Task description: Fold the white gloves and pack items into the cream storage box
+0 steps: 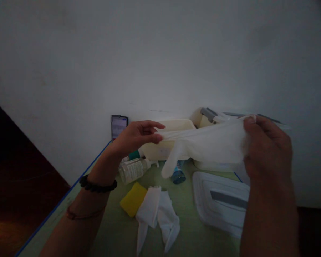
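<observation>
A thin white disposable glove (pixel 216 142) is stretched sideways above the table, one of its fingers hanging down. My left hand (pixel 135 137) pinches the fingertip end between thumb and fingers. At the cuff end, my right hand (pixel 270 146) is closed on the glove, slightly blurred. Below lie a white cloth (pixel 149 207) with pointed ends and a yellow sponge (pixel 133 198) partly beside it. Behind the glove stands a cream plastic basin (pixel 157 150), partly covered by it.
A clear labelled bottle (pixel 135 170) and a blue bottle (pixel 178 175) lie on the green table (pixel 198 239). A white lid (pixel 219 203) with a grey strip lies right. A phone (pixel 119 128) leans on the wall. A grey-handled container (pixel 208 114) stands behind the glove.
</observation>
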`<state>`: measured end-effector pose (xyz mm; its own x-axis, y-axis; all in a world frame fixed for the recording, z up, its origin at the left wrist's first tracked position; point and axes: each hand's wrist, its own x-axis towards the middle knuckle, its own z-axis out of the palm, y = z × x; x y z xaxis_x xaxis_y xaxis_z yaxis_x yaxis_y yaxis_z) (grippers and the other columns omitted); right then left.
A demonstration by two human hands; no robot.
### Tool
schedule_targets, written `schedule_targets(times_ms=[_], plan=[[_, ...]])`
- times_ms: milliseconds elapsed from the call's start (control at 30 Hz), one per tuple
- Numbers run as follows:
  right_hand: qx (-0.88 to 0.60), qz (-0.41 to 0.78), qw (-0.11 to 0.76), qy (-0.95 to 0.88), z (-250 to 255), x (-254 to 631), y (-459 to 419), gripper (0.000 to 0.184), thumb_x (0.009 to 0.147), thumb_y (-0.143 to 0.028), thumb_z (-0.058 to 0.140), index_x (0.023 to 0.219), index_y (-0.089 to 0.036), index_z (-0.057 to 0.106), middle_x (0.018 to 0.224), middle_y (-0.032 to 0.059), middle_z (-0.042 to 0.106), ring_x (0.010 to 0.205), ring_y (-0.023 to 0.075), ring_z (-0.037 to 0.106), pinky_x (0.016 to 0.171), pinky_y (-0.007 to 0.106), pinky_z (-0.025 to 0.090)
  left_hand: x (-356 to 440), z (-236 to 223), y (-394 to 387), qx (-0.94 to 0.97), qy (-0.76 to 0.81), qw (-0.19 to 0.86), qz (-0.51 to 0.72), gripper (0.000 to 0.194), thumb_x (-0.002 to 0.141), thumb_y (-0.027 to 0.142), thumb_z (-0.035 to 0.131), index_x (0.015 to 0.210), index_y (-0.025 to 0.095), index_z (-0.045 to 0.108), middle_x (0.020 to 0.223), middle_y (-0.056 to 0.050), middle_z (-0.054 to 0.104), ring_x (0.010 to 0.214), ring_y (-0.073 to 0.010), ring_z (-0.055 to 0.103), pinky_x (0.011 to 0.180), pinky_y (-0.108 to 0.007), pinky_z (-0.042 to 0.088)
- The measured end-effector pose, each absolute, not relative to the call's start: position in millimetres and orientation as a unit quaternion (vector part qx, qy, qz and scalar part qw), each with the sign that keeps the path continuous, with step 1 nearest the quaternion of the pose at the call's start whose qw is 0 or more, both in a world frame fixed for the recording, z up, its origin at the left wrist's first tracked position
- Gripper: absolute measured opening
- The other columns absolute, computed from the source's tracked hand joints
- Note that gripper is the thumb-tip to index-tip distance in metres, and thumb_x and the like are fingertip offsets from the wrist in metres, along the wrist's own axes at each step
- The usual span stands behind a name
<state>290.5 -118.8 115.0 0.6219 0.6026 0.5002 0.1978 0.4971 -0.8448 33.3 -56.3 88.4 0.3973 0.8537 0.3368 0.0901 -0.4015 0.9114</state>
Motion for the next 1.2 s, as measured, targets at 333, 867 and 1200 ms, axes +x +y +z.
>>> schedule_targets(times_ms=[333, 867, 1200], plan=[[-0.485, 0.232, 0.627, -0.564, 112, 285, -120, 0.017, 0.079, -0.038, 0.066, 0.080, -0.021, 0.067, 0.057, -0.0036, 0.056, 0.045, 0.0083, 0.045, 0.038, 0.019, 0.032, 32, 83, -61, 0.816, 0.374, 0.378, 0.227, 0.025, 0.081, 0.036, 0.062, 0.090, 0.013, 0.064, 0.079, -0.002, 0.064, 0.072, -0.0129, 0.059, 0.066, -0.026, 0.047], [-0.436, 0.355, 0.451, -0.693, 105, 245, -120, 0.027, 0.074, -0.042, 0.073, 0.085, -0.022, 0.058, 0.067, -0.0034, 0.056, 0.054, 0.0087, 0.051, 0.044, 0.018, 0.041, 42, 99, -81, 0.791, 0.191, 0.449, 0.369, 0.014, 0.086, 0.027, 0.060, 0.082, 0.014, 0.056, 0.070, 0.002, 0.057, 0.065, -0.0076, 0.053, 0.061, -0.020, 0.043], [-0.416, 0.392, 0.457, -0.681, 108, 239, -123, 0.025, 0.079, -0.037, 0.069, 0.077, -0.020, 0.050, 0.059, -0.0083, 0.043, 0.047, 0.0040, 0.036, 0.040, 0.017, 0.028, 32, 101, -76, 0.727, 0.193, 0.506, 0.422, 0.016, 0.082, 0.025, 0.064, 0.085, 0.015, 0.052, 0.070, 0.003, 0.055, 0.062, -0.0066, 0.052, 0.056, -0.017, 0.042]])
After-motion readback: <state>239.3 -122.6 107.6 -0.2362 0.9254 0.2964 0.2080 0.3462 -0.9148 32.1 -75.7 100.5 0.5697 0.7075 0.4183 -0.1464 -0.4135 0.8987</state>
